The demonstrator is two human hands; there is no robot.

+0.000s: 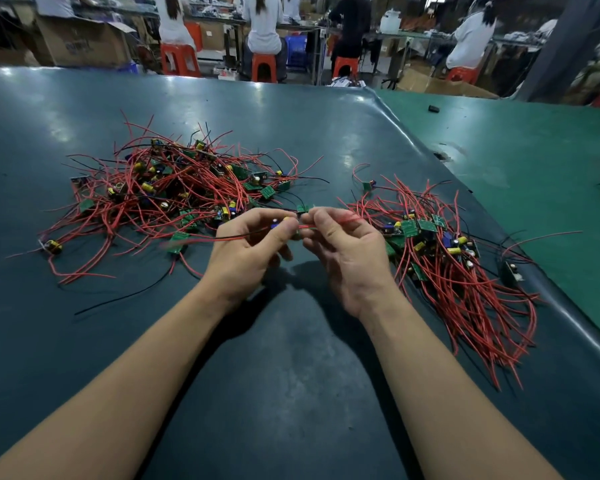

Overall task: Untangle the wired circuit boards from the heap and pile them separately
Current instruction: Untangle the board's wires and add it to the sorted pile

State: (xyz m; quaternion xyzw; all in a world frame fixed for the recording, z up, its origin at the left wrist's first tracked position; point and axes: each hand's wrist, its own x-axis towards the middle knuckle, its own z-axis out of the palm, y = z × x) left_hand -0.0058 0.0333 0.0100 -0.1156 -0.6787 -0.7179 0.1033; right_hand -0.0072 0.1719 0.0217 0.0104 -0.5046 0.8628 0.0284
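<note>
Two bare forearms reach in from the bottom edge over the dark table (291,358), and the hands meet just above it, between the two masses of parts. The left hand (246,247) has its fingers curled, pinching a small board (278,223) with blue and yellow components near its fingertips; a red and a black wire trail from it out to the left, blurred. The right hand (343,244) is curled too, pinching the red wires (307,226) just beside the left fingertips, with a second green board (302,208) showing right above the gap between the hands. The heap (174,192) lies to the left and behind, a loose knot of red leads and boards, some strands running toward the hands. The pile (454,258) sits to the right, its wires combed roughly one way toward the near edge. The step in hand looks like freeing one board's leads. Whether it is wholly clear of the heap cannot be told. Next, likely, the leads want drawing straight, then the board laid on the pile with its wires running alongside the rest, and nothing dragged from the heap.
</note>
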